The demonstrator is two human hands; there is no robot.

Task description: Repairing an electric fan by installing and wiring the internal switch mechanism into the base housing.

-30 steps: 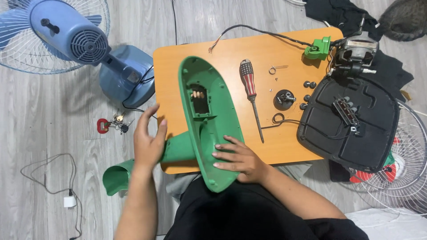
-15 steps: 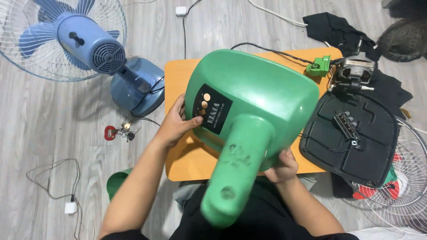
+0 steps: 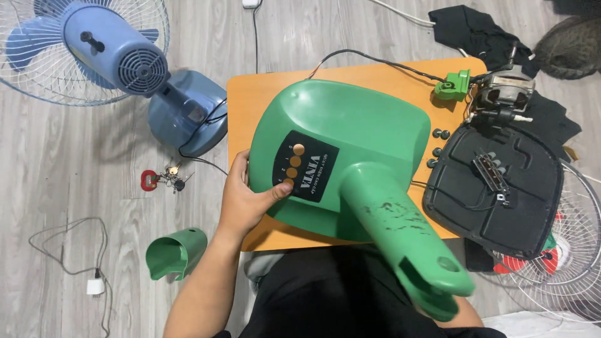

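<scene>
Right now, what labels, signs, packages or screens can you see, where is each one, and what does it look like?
Control-panel label: on the green fan base over the orange table, under the left hand thumb; black tilted rectangle with pale lettering and a row of round orange holes.
No packages, signs or screens show.

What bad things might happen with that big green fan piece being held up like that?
The green fan base covers much of the orange table, so it might knock the small black knobs off. Only the left hand shows gripping it; the right hand is hidden, so it may slip. The black cord could snag.
</scene>
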